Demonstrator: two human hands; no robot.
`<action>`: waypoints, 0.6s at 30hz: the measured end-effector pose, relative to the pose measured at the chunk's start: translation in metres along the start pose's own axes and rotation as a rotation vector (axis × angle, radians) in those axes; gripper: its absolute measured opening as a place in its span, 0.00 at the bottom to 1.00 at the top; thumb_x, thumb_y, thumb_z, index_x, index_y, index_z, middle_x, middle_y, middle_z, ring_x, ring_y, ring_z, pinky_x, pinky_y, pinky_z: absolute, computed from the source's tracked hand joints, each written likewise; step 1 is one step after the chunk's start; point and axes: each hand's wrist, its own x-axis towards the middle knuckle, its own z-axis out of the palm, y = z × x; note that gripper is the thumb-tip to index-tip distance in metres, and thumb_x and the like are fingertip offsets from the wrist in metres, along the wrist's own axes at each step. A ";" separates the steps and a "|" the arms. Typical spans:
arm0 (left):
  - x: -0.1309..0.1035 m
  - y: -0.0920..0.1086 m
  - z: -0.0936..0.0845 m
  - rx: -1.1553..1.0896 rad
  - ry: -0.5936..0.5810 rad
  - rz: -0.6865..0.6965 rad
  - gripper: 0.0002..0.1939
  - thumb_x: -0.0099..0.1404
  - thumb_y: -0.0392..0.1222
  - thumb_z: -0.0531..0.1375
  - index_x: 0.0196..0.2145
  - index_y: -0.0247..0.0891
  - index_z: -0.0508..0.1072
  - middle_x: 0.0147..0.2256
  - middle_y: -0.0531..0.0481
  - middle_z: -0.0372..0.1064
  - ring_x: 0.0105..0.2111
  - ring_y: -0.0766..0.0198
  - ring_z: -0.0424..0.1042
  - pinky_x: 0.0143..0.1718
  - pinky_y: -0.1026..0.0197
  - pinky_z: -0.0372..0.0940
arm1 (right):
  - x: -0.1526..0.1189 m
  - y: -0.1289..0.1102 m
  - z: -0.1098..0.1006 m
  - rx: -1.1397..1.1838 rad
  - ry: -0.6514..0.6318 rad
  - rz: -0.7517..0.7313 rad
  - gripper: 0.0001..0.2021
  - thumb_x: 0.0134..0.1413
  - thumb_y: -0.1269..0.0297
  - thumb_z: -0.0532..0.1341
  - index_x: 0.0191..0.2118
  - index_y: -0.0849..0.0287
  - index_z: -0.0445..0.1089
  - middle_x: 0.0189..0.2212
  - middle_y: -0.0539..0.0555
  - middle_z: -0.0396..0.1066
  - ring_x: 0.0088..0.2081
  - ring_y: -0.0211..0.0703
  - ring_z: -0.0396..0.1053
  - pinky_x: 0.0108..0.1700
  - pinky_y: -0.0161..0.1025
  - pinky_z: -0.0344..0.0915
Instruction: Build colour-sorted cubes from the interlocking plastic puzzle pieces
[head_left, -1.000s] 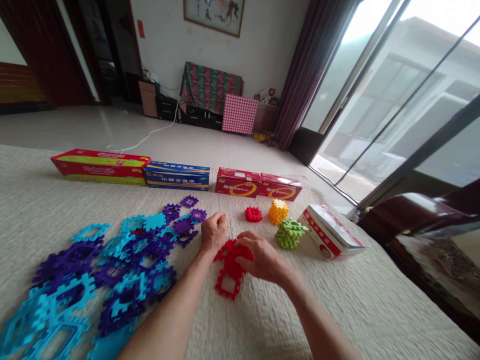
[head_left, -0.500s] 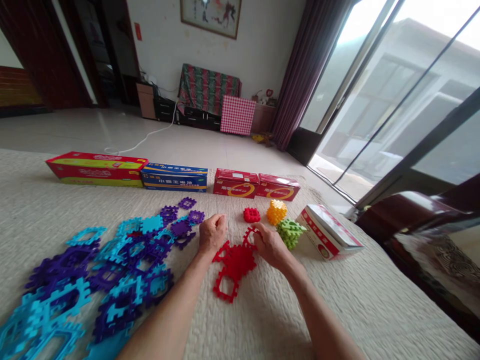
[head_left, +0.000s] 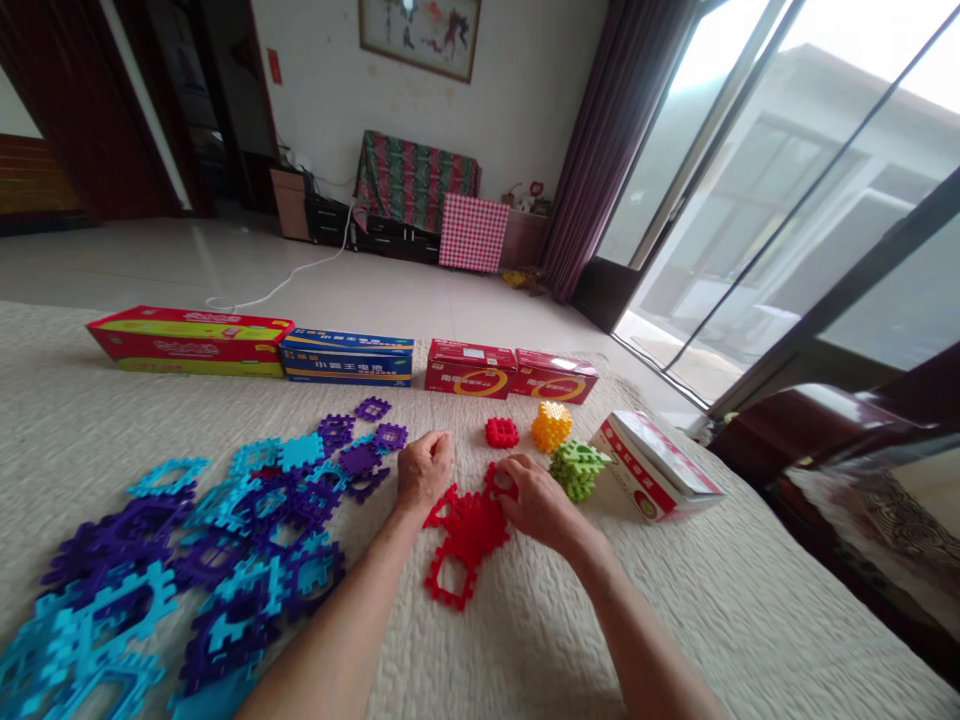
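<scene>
Left hand (head_left: 425,470): curled into a fist, at upper left of the red plate; can't tell if anything is inside.
Right hand (head_left: 536,502): fingers closed on upper red frame (head_left: 492,478), palm down.
Red plate (head_left: 476,527): flat on the quilted cover (head_left: 525,640), mid-width, between the forearms, toothed edges.
Upper red frame: at the plate's upper right corner, partly hidden by right hand; can't tell if it's locked in.
Left red piece (head_left: 442,510): at the plate's left side, below the left hand.
Lower red frame (head_left: 448,601): open middle, at the plate's lower left, toward the cover's near edge.
Red block (head_left: 502,433): just beyond right hand.
Orange block (head_left: 552,427): right of red block.
Green block (head_left: 579,470): nearer than orange block, beside right hand.
White-and-red box (head_left: 660,467): right of green block, toward the cover's right edge, tilted in view.
Purple pieces (head_left: 135,530) and light blue pieces (head_left: 301,452): loose, overlapping heap, left half of cover down to near left corner.
Far edge row, left to right: red-and-green box (head_left: 191,345), blue box (head_left: 349,360), two dark red boxes (head_left: 471,370); gap between blue and dark red.
</scene>
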 end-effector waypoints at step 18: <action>0.001 0.001 -0.001 0.005 -0.009 -0.001 0.17 0.62 0.47 0.51 0.26 0.37 0.75 0.19 0.52 0.68 0.21 0.67 0.64 0.27 0.66 0.56 | 0.062 0.010 -0.013 -0.024 0.191 -0.027 0.14 0.50 0.78 0.54 0.41 0.58 0.69 0.45 0.60 0.68 0.44 0.45 0.66 0.49 0.43 0.64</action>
